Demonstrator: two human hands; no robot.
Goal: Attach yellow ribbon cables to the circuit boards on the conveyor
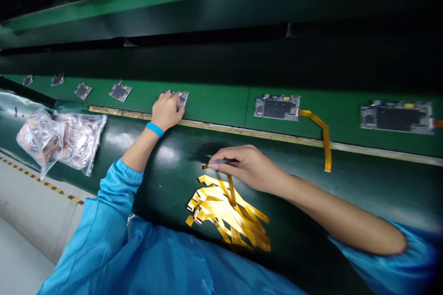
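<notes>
My left hand (pixel 167 110), with a blue band at the wrist, has its fingers closed over a circuit board (pixel 183 97) on the green belt; the fingers cover much of that board. My right hand (pixel 251 166) pinches an orange-yellow ribbon cable (pixel 231 189) near its dark connector end. A slim dark tool (pixel 226 161), perhaps tweezers, also shows between those fingers. Beneath the right hand lies a loose pile of similar ribbon cables (pixel 221 209) on the green work surface.
More circuit boards (pixel 120 91) sit along the belt to the left. On the right, one board (pixel 277 107) has a ribbon cable (pixel 325 140) hanging over the belt's edge strip (pixel 360 149); another board (pixel 396 117) lies beyond. Clear plastic bags (pixel 81 140) rest at left.
</notes>
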